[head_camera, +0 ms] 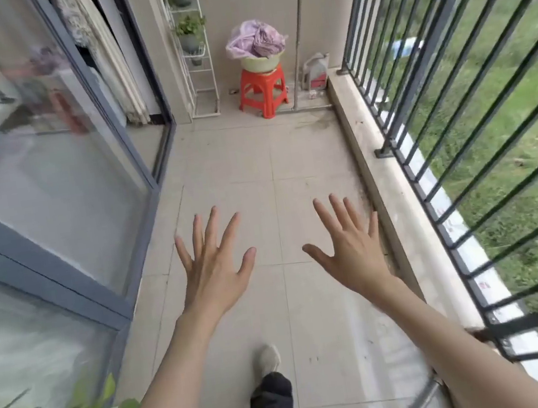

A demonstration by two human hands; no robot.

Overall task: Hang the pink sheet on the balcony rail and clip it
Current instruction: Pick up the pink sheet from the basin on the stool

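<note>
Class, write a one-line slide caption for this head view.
Empty, open left hand and right hand above balcony tiles; pink sheet bundled in basin on red stool.

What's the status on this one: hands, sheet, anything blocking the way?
Left hand and right hand open, empty. Pink sheet bunched in basin on red stool, far end. Floor between looks clear.

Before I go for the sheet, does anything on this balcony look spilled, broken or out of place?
Nothing stands out. The pink sheet sits bunched in a basin on the red stool, both hands empty.
</note>
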